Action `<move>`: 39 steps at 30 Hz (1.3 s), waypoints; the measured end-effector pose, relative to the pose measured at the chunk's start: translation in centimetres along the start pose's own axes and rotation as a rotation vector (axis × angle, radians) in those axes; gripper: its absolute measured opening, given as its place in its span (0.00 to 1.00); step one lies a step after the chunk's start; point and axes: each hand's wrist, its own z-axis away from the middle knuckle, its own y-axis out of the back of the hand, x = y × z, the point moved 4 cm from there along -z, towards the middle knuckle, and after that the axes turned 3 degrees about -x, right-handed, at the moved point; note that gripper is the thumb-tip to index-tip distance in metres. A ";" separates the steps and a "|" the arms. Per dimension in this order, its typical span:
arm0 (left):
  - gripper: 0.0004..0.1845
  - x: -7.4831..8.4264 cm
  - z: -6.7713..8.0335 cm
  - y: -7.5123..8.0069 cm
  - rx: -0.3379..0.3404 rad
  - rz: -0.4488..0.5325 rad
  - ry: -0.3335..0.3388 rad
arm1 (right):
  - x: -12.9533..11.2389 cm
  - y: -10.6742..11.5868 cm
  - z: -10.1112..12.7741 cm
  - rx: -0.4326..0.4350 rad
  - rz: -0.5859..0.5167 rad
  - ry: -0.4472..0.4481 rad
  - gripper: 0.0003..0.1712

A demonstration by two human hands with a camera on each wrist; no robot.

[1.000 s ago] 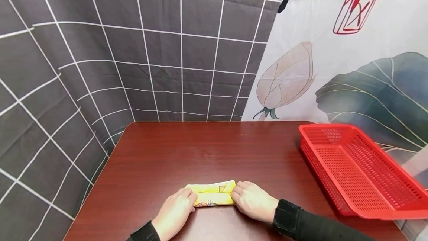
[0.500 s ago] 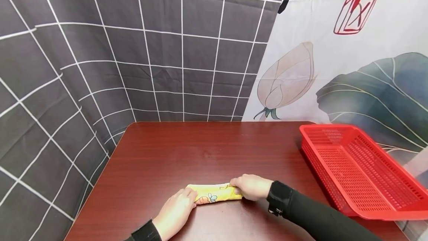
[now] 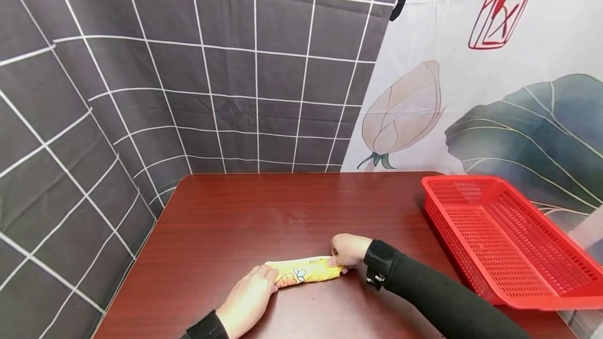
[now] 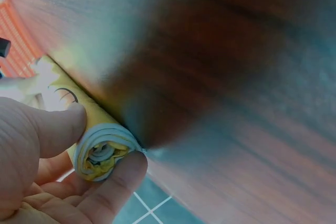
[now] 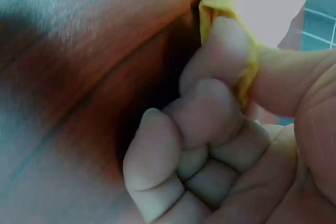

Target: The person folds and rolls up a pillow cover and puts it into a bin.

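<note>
A yellow cloth (image 3: 307,271) with a carrot print lies rolled into a tube near the front of the table. My left hand (image 3: 250,294) grips its left end. In the left wrist view, the thumb and fingers hold the roll, and its spiral end (image 4: 103,153) shows white and yellow layers. At the right end, my right hand (image 3: 350,249) pinches the roll. One of its fingers (image 5: 223,51) is tucked into the yellow end in the right wrist view, with the thumb on the outside and the other fingers curled.
A red plastic basket (image 3: 435,218) with perforated walls stands at the table's right edge. The reddish-brown table (image 3: 264,213) reaches back to a grey gridded curtain (image 3: 226,77) and a white floral cloth (image 3: 410,41).
My right hand has shifted up and slightly right and changed its hold on the cloth's right end. The cloth has turned into a rounder roll. My left hand has barely moved.
</note>
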 end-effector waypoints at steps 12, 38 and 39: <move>0.13 -0.1 -0.2 -0.1 -0.021 0.040 0.028 | -2.3 -0.1 1.9 0.386 0.414 0.456 0.14; 0.04 -4.7 -3.3 -0.4 -0.348 0.598 0.286 | -2.6 -2.3 3.7 0.557 0.564 0.560 0.17; 0.04 -4.7 -3.3 -0.4 -0.335 0.596 0.300 | -2.6 -2.3 3.7 0.562 0.570 0.557 0.16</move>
